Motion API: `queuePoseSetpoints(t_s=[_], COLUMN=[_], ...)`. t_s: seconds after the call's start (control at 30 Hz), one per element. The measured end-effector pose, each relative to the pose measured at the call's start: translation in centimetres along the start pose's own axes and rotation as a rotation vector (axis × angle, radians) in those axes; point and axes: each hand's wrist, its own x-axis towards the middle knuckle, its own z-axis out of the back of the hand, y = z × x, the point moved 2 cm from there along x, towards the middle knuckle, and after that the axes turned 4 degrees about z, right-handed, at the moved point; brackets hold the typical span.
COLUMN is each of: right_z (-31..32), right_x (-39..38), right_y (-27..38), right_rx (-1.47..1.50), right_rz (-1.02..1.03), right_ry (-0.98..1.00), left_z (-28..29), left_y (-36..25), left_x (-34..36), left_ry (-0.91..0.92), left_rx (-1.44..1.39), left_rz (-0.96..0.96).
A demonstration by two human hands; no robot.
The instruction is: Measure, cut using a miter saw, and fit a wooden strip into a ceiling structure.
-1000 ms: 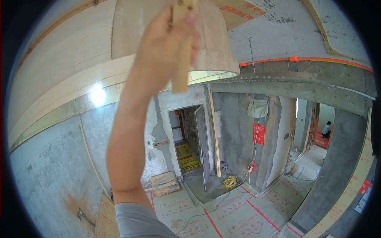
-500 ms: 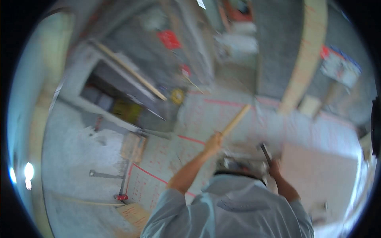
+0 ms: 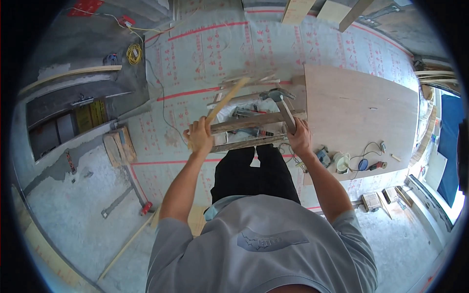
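My left hand (image 3: pixel 199 136) is closed round the lower end of a pale wooden strip (image 3: pixel 228 100), which slants up and to the right. In my right hand (image 3: pixel 299 138) is a claw hammer (image 3: pixel 286 111), its head pointing away from me. Both hands are at the ends of a low wooden frame (image 3: pixel 251 121) in front of my legs; whether they also grip its boards I cannot tell. Between the boards lie several tools, partly hidden, among them a power tool (image 3: pixel 246 112).
A large plywood sheet (image 3: pixel 359 112) covers the floor at right, bearing a pale bucket (image 3: pixel 341 161) and a corded grinder (image 3: pixel 377 166). A yellow cable coil (image 3: pixel 134 53) is at far left. A dark cable (image 3: pixel 163 97) crosses the printed floor covering. Wood blocks (image 3: pixel 119 145) stand at left.
My view has swung down and become sharper. Both hands have come down to the wooden frame, the strip still in the left and the hammer in the right.
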Motion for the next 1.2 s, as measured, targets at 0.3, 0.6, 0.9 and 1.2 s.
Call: queuePoseSetpoints(t_s=[0.3, 0.6, 0.9, 1.2], right_z=[-0.6, -0.9, -4.1, -16.6], right_x=[0.8, 0.3, -5.1, -23.8], right_y=[-1.0, -1.8, -1.9, -10.5], right_rx=[0.155, 0.26, 0.227, 0.324], right_rz=[0.021, 0.038, 0.027, -0.432], right_ry=[0.029, -0.077, -0.539, 0.197], left_z=[-1.2, -0.7, -0.7, 0.1], left_y=[1.2, 0.3, 0.9, 1.0], left_x=[0.9, 0.5, 0.3, 0.2], left_ry=[0.189, 0.317, 0.357, 0.31], left_rx=[-0.113, -0.371, -0.396, -0.401], left_rz=[-0.101, 0.072, -0.103, -0.138])
